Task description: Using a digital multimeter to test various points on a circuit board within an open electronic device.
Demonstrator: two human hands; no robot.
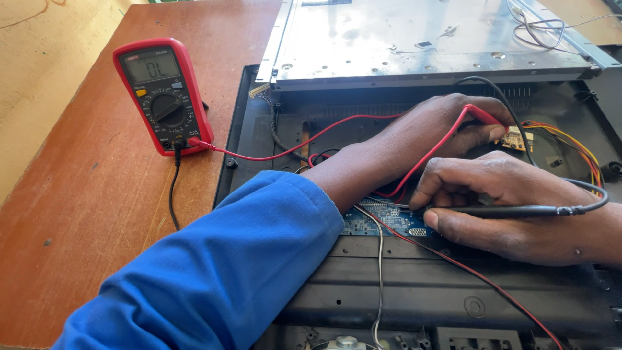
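Probing the opened electronics chassis (402,285) is the step in hand, as far as these pictures let me judge: both hands are down inside the black casing with meter leads. The left hand (427,133), coming out of a blue sleeve (227,272), is closed around the red probe (483,116), fingers pressed together on its handle, with the tip aimed toward a small tan circuit board (516,138) at the far right; the tip itself is hidden by the fingers, so I cannot tell whether it touches. The right hand (512,207) pinches the black probe (512,210) between thumb and forefinger, lying almost flat, its tip pointing left over the blue circuit board (389,220) near the middle of the casing.

Both leads run left to a red multimeter (162,94) standing on the brown wooden table (91,214), well apart from the hands, with its display lit. A bare metal panel (427,39) lies at the far side, partly over the casing. Orange and yellow wires (576,146) bunch at the right.

The next move, I judge, calls for steady tips held on two small contacts while the eyes shift left to the meter, without slipping onto neighbouring pins.
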